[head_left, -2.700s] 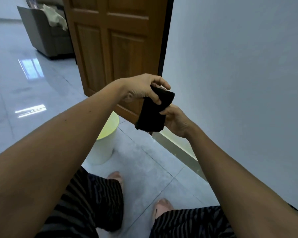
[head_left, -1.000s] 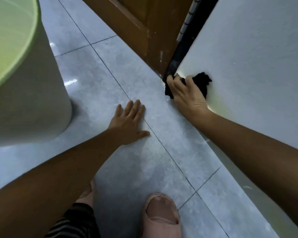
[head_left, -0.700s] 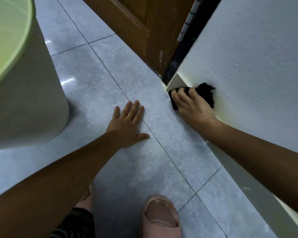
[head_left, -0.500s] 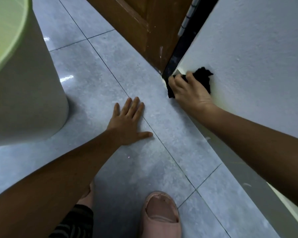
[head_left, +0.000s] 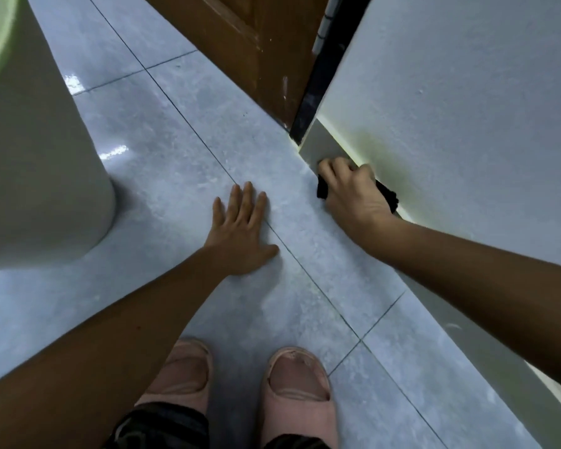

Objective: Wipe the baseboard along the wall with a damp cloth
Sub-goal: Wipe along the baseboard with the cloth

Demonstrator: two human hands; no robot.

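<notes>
A grey baseboard [head_left: 321,147] runs along the foot of the white wall [head_left: 467,108], from the dark door frame toward the lower right. My right hand [head_left: 353,194] is closed over a black cloth [head_left: 387,196] and presses it against the baseboard a short way from the frame end. Only the cloth's edges show on either side of the hand. My left hand [head_left: 240,231] lies flat on the grey floor tiles, fingers spread, holding nothing.
A white bucket [head_left: 36,157] with a green rim stands on the floor at the left. A brown wooden door [head_left: 256,50] stands open at the top, next to the dark frame [head_left: 321,85]. My two feet in pink slippers [head_left: 295,390] are at the bottom.
My right hand has slid the cloth along the baseboard away from the door frame, toward me. The frame end of the baseboard is now uncovered. My left hand stays planted on the floor.
</notes>
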